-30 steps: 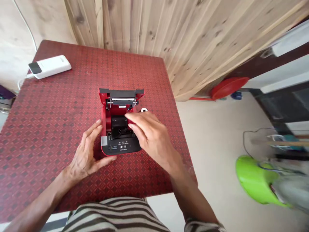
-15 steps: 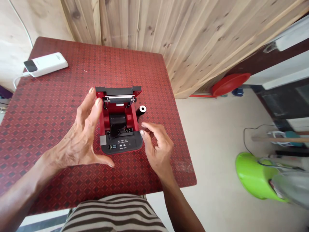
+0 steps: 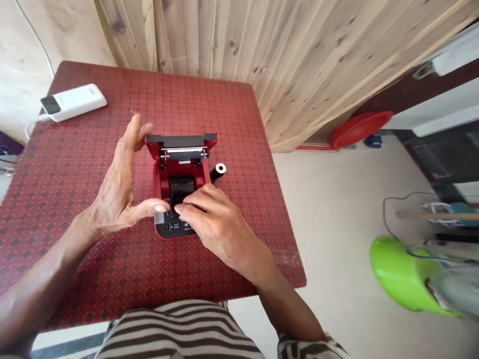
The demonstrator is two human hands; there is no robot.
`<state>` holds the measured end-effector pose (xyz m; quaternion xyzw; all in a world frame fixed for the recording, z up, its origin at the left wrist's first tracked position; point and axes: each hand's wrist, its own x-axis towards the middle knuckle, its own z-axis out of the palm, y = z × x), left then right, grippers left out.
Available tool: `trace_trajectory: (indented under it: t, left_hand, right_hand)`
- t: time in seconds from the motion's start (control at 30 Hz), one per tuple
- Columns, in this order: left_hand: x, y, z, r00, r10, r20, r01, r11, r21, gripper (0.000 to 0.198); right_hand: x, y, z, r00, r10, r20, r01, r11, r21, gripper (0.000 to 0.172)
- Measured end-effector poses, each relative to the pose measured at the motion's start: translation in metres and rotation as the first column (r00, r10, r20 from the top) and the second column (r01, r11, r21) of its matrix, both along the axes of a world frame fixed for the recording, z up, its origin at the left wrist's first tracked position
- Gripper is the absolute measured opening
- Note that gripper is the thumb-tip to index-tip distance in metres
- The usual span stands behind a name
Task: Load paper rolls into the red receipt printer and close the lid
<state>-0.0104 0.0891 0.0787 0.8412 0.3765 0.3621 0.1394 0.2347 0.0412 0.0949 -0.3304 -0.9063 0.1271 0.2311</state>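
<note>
A small red and black printer stands on the table with its lid tipped up toward the back. In its bay sits a black roll, its loose end coming forward to the front panel. My right hand reaches over the panel's right part, thumb and fingertips pinched at that loose end; the exact grip is partly hidden. Holding nothing, my left hand is spread along the printer's left side, its thumb tip by the panel's left corner. Just right of the printer lies another dark roll with a white end.
A white power bank with a cable lies at the back left of the red patterned table. A wooden plank wall rises behind. On the floor at right are a green bin and a red basin.
My right hand has moved left from the printer's right side to the black roll's end, which now lies farther forward. My left hand has lifted its thumb and opened away slightly.
</note>
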Motion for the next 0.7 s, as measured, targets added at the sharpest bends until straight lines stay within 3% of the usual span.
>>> trace_trajectory:
  t: [0.1, 0.27, 0.47, 0.7]
  left_hand:
    - [0.002, -0.001, -0.002, 0.997, -0.004, 0.075, 0.008, 0.999, -0.048, 0.123]
    - [0.002, -0.026, -0.002, 0.989, 0.049, -0.141, -0.032, 0.992, 0.120, 0.138]
    - [0.007, -0.058, -0.016, 0.961, 0.037, -0.276, 0.010, 0.986, 0.167, 0.110]
    - [0.009, -0.064, -0.031, 0.962, 0.066, -0.265, -0.014, 0.981, 0.195, 0.088]
  right_hand:
    - [0.000, -0.009, -0.011, 0.995, -0.061, -0.081, 0.067, 0.995, 0.072, 0.020]
    - [-0.002, -0.018, -0.026, 0.965, -0.141, -0.220, 0.182, 0.966, 0.183, 0.015]
    - [-0.003, -0.021, -0.032, 0.951, -0.188, -0.245, 0.239, 0.950, 0.200, 0.020]
    - [-0.004, -0.021, -0.031, 0.955, -0.181, -0.235, 0.222, 0.962, 0.159, 0.017]
